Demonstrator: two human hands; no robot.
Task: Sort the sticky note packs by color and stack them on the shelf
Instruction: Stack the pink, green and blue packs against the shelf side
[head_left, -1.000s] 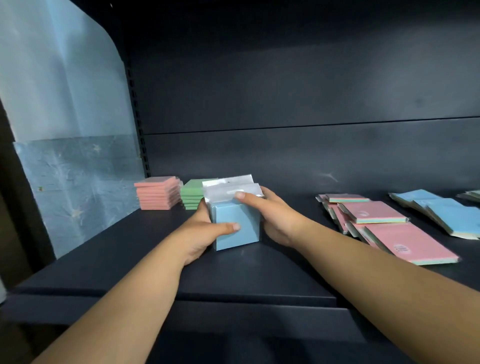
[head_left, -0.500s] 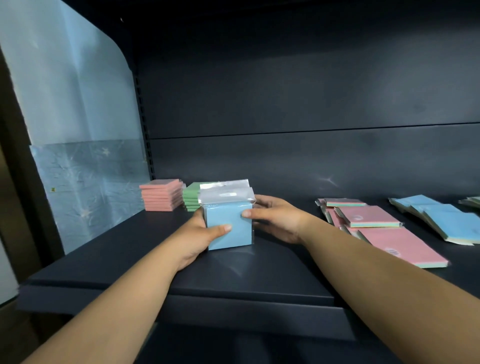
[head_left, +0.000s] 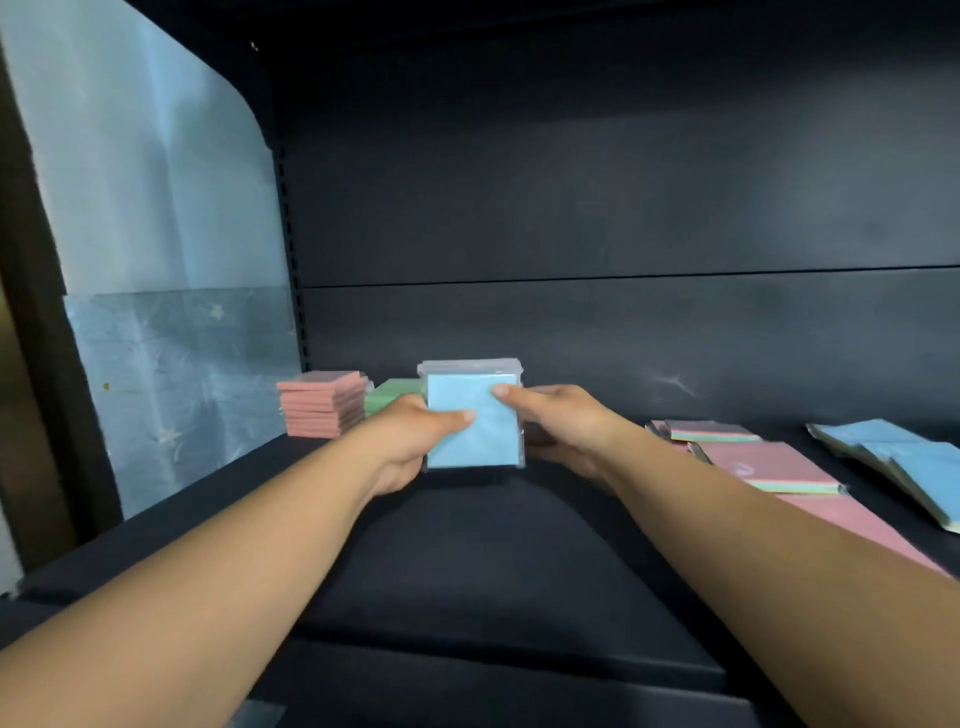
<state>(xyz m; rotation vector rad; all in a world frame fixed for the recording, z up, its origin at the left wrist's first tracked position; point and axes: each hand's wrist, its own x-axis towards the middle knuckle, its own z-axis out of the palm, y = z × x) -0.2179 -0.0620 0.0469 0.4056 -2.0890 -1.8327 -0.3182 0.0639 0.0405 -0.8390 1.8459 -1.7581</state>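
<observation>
Both hands, left (head_left: 410, 441) and right (head_left: 563, 426), pinching a bunch of blue packs (head_left: 472, 421) between them, maybe just above the shelf (head_left: 493, 561). Pink stack (head_left: 322, 402) and green stack (head_left: 392, 395) just behind left hand. Loose pink packs (head_left: 763, 462) beside right hand.

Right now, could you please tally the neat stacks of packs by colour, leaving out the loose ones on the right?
pink stack: 1
green stack: 1
blue stack: 1, held by left hand and right hand
Total: 3

hands (head_left: 498, 431) gripping blue packs (head_left: 475, 421), dark shelf (head_left: 467, 561)
</observation>
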